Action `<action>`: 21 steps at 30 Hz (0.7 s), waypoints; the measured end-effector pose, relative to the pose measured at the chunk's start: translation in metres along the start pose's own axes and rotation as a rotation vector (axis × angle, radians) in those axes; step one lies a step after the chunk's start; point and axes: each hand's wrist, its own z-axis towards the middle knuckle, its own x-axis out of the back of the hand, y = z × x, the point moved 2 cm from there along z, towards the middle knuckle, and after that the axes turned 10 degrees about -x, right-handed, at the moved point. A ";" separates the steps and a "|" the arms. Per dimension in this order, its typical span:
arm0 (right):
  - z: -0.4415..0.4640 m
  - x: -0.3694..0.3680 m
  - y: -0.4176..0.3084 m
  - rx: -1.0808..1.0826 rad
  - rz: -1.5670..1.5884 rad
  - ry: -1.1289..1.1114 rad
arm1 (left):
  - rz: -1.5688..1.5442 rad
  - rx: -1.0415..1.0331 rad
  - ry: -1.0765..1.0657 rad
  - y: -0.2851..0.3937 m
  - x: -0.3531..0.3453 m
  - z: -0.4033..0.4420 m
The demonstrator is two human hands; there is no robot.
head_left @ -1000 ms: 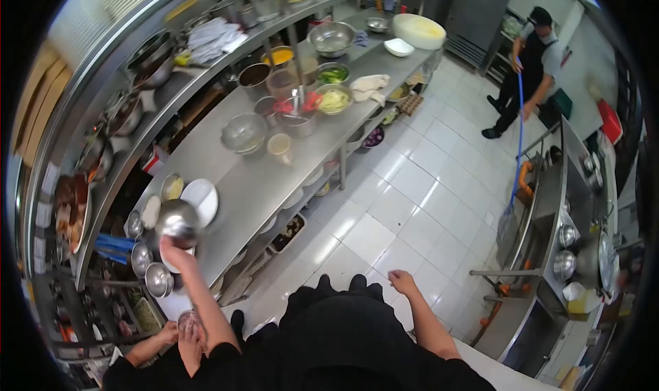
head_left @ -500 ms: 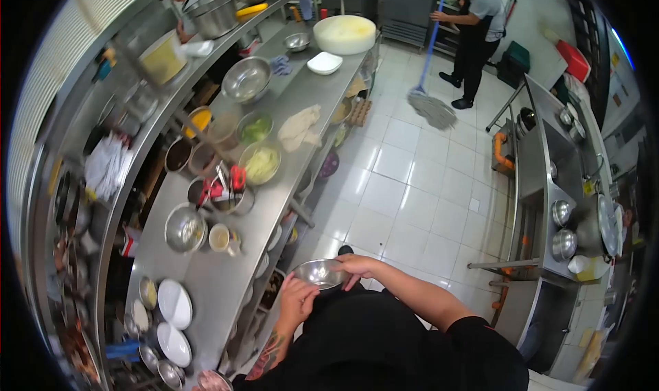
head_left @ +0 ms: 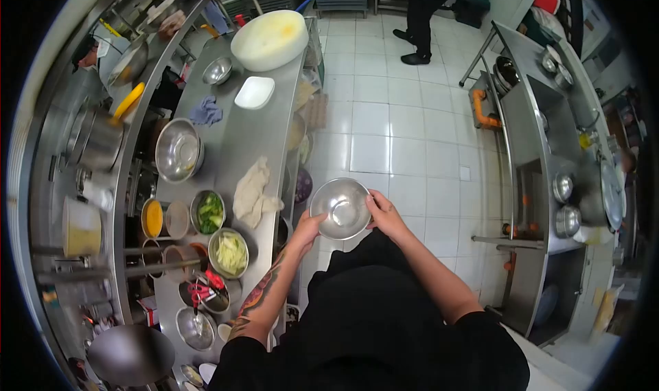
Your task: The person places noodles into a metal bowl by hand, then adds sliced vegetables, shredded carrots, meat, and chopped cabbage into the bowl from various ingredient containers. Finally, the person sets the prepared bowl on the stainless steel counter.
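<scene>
A shiny metal bowl [head_left: 341, 210] is held out in front of my body, above the tiled floor. Its inside faces up and looks bare. My left hand [head_left: 309, 227] grips the rim at the lower left, the thumb over the edge. On the opposite side, my right hand [head_left: 384, 213] clasps the rim with its thumb on top; the fingers underneath are partly hidden. To the left of the bowl, a crumpled cream cloth [head_left: 254, 193] lies on the steel counter [head_left: 230, 133]. Beside it stand a bowl of green vegetables [head_left: 210, 211] and a bowl of pale cut vegetables [head_left: 229, 253].
Farther up the counter are a large steel bowl [head_left: 178, 151], a white square dish [head_left: 255, 92] and a thick round white block [head_left: 270, 41]. Red-handled tools [head_left: 206, 289] sit in a pot. Another person [head_left: 420, 20] stands ahead. A steel sink unit [head_left: 528, 144] runs along the right.
My hands have raised the bowl and moved it forward. The view has shifted along the counter. The other person's mop head is out of view, with only part of a blue pole showing.
</scene>
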 end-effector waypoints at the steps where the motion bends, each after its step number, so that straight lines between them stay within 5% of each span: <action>1: 0.028 0.008 0.004 -0.006 0.001 -0.008 | -0.024 0.009 0.059 -0.010 0.001 0.020; 4: 0.114 0.034 0.004 -0.268 0.046 -0.138 | 0.017 -0.043 0.178 -0.047 0.017 0.093; 7: 0.233 0.054 -0.013 -0.193 -0.131 -0.176 | 0.249 -0.117 0.220 -0.034 0.032 0.171; 9: 0.335 0.057 -0.029 -0.115 -0.227 -0.199 | 0.877 -0.532 0.129 0.021 0.021 0.230; 12: 0.495 0.042 -0.042 -0.009 -0.402 -0.321 | 1.100 -0.189 0.143 0.053 0.016 0.326; 14: 0.593 0.023 -0.060 0.255 -0.826 -0.112 | 1.178 0.017 0.157 0.066 0.022 0.403; 16: 0.674 0.002 -0.071 0.290 -0.604 0.154 | 1.288 -0.005 0.185 0.071 0.032 0.477; 21: 0.806 -0.033 -0.062 -0.034 -0.199 0.016 | 1.414 -0.017 0.190 0.089 0.049 0.599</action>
